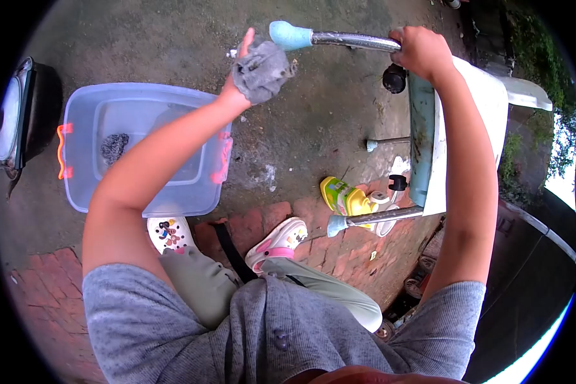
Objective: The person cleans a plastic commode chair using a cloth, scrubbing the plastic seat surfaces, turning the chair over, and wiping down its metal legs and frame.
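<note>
My left hand point(241, 95) holds a wet grey rag point(262, 70), which covers most of its palm and fingers; one finger sticks out past the cloth. Close beside the rag is a pale blue foot cap point(289, 36) on the end of a chrome leg point(355, 40). Around the other end of that leg my right hand point(424, 51) is closed. The leg belongs to a tipped piece of furniture with a white panel point(470, 96) and a light blue frame point(421, 141); its exact kind is unclear. Another capped leg point(384, 216) juts out lower down.
A clear plastic tub point(83, 185) with orange handles stands at left, a dark, crumpled scrubber-like clump point(114, 148) inside. Farther left is a black pot-like vessel point(43, 105). Yellow-green footwear point(349, 197) lies on the bricks by the lower leg. My clogs point(278, 243) are near the tub.
</note>
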Tool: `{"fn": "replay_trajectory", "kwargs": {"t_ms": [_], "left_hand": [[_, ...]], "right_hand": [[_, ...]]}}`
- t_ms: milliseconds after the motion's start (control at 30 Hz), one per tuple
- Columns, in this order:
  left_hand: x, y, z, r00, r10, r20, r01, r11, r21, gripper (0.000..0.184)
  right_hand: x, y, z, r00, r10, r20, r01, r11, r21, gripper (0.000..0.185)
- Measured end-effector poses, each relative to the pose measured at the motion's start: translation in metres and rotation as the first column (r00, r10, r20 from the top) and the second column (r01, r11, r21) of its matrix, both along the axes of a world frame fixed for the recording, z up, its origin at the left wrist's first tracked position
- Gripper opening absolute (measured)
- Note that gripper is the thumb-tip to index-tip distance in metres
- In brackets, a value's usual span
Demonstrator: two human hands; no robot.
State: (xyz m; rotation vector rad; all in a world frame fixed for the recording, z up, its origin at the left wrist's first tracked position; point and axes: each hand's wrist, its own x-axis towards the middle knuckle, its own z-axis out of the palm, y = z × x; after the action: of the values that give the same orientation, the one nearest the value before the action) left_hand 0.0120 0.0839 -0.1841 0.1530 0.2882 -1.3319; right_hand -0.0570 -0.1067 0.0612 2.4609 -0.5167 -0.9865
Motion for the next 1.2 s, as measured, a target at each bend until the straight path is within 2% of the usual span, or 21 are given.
{"fn": "replay_trajectory", "kwargs": {"t_ms": [33, 67, 133, 167, 200, 233, 267, 367, 433, 500, 567, 633, 667, 700, 800, 867, 900, 1000, 1067, 1167, 1200], "left_hand": [[0.001, -0.008, -0.002, 1.0, -0.003, 0.004, 0.003, 1.0, 0.002, 0.05], [0.002, -0.019, -0.008, 0.992, -0.115, -0.051, 0.086, 0.913, -0.398, 0.049], [0.0, -0.035, -0.005, 0.943, -0.304, -0.137, 0.127, 0.706, -0.697, 0.043], [-0.002, -0.042, -0.004, 0.904, -0.409, -0.124, 0.148, 0.572, -0.806, 0.041], [-0.007, -0.053, -0.015, 0.931, 0.113, 0.348, 0.041, 0.914, -0.404, 0.036], [-0.01, -0.059, -0.028, 0.734, 0.295, 0.612, -0.161, 0.951, -0.264, 0.034], [-0.011, -0.061, -0.031, 0.459, 0.277, 0.844, -0.397, 0.914, -0.084, 0.032], [-0.009, -0.033, 0.017, 0.561, -0.082, 0.824, -0.095, 0.982, 0.162, 0.027], [-0.005, -0.03, 0.022, 0.527, -0.058, 0.848, -0.087, 0.989, 0.122, 0.027], [-0.006, -0.028, 0.027, 0.375, 0.027, 0.927, -0.286, 0.954, 0.087, 0.027], [0.007, -0.013, 0.022, 0.709, -0.076, 0.702, -0.114, 0.969, 0.22, 0.028], [0.029, -0.009, -0.011, 0.745, -0.267, 0.612, 0.122, 0.955, 0.269, 0.033], [0.036, -0.017, -0.006, 0.734, -0.263, 0.626, -0.061, 0.893, 0.446, 0.037], [0.047, -0.008, -0.007, 0.834, -0.081, 0.547, -0.143, 0.924, 0.355, 0.039], [0.062, 0.003, 0.012, 0.807, -0.151, 0.571, -0.146, 0.886, 0.44, 0.044], [0.053, 0.005, 0.022, 0.769, -0.206, 0.605, -0.015, 0.941, 0.339, 0.048], [0.043, 0.003, 0.03, 0.776, -0.223, 0.59, 0.039, 0.951, 0.307, 0.044], [0.019, -0.015, 0.049, 0.743, -0.18, 0.645, -0.041, 0.949, 0.311, 0.042], [0.015, -0.028, 0.046, 0.605, -0.088, 0.791, -0.257, 0.919, 0.299, 0.033], [0.022, -0.041, 0.028, 0.662, -0.072, 0.746, -0.303, 0.885, 0.355, 0.023], [0.022, -0.042, 0.028, 0.663, -0.089, 0.744, -0.319, 0.865, 0.388, 0.02]], "right_hand": [[-0.001, 0.0, 0.0, 1.0, 0.017, 0.01, -0.017, 1.0, -0.007, 0.027], [-0.001, 0.001, -0.001, 0.999, 0.035, 0.019, -0.035, 0.999, -0.015, 0.026], [-0.001, 0.002, 0.0, 0.999, 0.034, 0.012, -0.034, 0.999, -0.017, 0.026], [0.0, 0.002, 0.0, 0.999, 0.036, 0.005, -0.036, 0.999, -0.02, 0.026], [0.001, 0.002, 0.001, 0.999, 0.041, 0.006, -0.041, 0.999, -0.022, 0.026], [0.001, 0.001, 0.001, 0.999, 0.046, 0.003, -0.046, 0.999, -0.027, 0.025], [0.001, -0.001, 0.002, 0.999, 0.051, -0.001, -0.051, 0.998, -0.033, 0.025], [-0.006, -0.011, 0.003, 0.995, 0.08, 0.053, -0.08, 0.997, -0.011, 0.025], [-0.006, -0.014, 0.004, 0.996, 0.075, 0.05, -0.075, 0.997, -0.008, 0.025], [-0.005, -0.013, 0.005, 0.997, 0.065, 0.047, -0.065, 0.998, -0.009, 0.025], [-0.002, -0.009, 0.001, 0.997, 0.07, 0.035, -0.07, 0.997, -0.017, 0.025], [-0.002, -0.009, 0.002, 0.997, 0.068, 0.042, -0.068, 0.998, -0.01, 0.025], [-0.003, -0.007, 0.001, 0.996, 0.071, 0.046, -0.071, 0.998, 0.001, 0.026], [-0.005, -0.007, 0.001, 0.997, 0.07, 0.043, -0.071, 0.997, 0.005, 0.026], [-0.009, -0.014, 0.005, 0.998, 0.051, 0.042, -0.05, 0.999, -0.018, 0.027], [-0.012, -0.018, 0.005, 0.993, 0.061, 0.098, -0.061, 0.998, -0.001, 0.028], [-0.009, -0.015, 0.006, 0.993, 0.061, 0.101, -0.061, 0.998, -0.003, 0.028], [-0.004, -0.006, 0.006, 0.998, 0.026, 0.052, -0.026, 1.0, 0.002, 0.028], [-0.007, -0.008, 0.002, 0.992, 0.103, 0.074, -0.101, 0.995, -0.022, 0.026], [-0.003, -0.004, 0.001, 0.995, 0.087, 0.039, -0.087, 0.996, -0.009, 0.025], [-0.006, -0.007, -0.001, 0.985, 0.126, 0.115, -0.129, 0.992, 0.018, 0.024]]}}
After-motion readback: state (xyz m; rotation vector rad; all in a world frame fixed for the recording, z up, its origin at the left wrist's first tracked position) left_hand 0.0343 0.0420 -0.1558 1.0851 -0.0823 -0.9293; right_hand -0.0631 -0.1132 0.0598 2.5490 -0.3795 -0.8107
